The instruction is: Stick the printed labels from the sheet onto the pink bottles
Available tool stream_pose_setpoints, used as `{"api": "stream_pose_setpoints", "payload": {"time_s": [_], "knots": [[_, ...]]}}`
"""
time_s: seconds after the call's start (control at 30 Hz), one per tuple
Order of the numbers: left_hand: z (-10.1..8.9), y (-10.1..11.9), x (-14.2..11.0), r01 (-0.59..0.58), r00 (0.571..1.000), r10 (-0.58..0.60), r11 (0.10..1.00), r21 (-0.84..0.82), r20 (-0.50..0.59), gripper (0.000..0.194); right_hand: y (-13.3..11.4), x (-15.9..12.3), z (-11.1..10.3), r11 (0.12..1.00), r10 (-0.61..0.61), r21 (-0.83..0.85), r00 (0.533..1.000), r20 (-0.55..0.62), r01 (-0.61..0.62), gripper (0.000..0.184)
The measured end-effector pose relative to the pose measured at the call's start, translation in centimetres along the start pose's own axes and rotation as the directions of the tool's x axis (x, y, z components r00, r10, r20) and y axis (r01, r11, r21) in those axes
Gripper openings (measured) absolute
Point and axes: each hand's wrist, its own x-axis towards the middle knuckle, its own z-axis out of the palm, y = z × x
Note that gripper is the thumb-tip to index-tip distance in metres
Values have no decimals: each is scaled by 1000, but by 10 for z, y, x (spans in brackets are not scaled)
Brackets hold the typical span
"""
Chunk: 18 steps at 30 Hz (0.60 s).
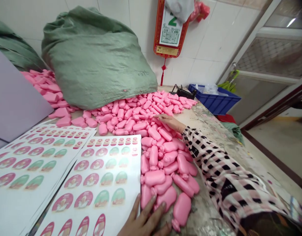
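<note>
Small pink plastic bottles (pixel 154 178) lie heaped on the worktop. My right hand (pixel 171 122) reaches into the heap, palm down with its fingers stretched over some bottles; the fingertips are partly lost among them. At the bottom edge, my left hand (pixel 144 220) has its fingers spread. Its fingertips meet the nearest bottles, right beside a printed sticker sheet (pixel 105 186) with rows of pink and green oval labels. A second stack of sticker sheets (pixel 46 160) lies to the left.
A large green sack (pixel 97 59) rests on the back of the heap. A pale panel (pixel 15 88) stands at the left. Behind on the right are a black object (pixel 182 92) and a blue crate (pixel 213 100). A red calendar (pixel 171 31) hangs on the tiled wall.
</note>
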Motion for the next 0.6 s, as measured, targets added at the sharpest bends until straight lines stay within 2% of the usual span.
{"api": "stream_pose_setpoints", "payload": {"time_s": [0.1,0.17,0.23,0.27,0.33,0.4,0.43,0.47,0.5,0.6], "knots": [[-15,2,4,65,990,-42,984,-167,136,60,-21,-20,14,981,-72,-167,989,132,94,22],[-24,5,7,135,968,-70,955,-265,242,61,-38,-39,15,930,-147,-311,974,170,194,25],[-31,7,9,183,952,-85,929,-321,295,60,-56,-65,11,883,-202,-410,973,108,228,30],[-33,7,9,192,950,-86,920,-341,301,58,-64,-82,10,870,-208,-447,977,48,207,32],[-37,7,9,197,951,-85,909,-368,297,53,-78,-123,10,844,-182,-523,981,-67,121,33],[-40,6,7,197,957,-91,902,-385,275,45,-88,-171,18,804,-108,-593,991,-82,39,28],[-41,6,6,196,962,-99,898,-393,254,41,-90,-196,24,772,-74,-634,997,-31,38,28],[-42,6,5,193,968,-108,894,-403,224,38,-92,-220,32,735,-12,-676,997,71,57,30],[-44,7,4,188,975,-119,890,-415,187,35,-92,-241,41,691,56,-719,986,158,76,34],[-49,8,-1,159,986,-161,883,-441,33,29,-87,-286,62,558,213,-822,937,277,116,48]]}}
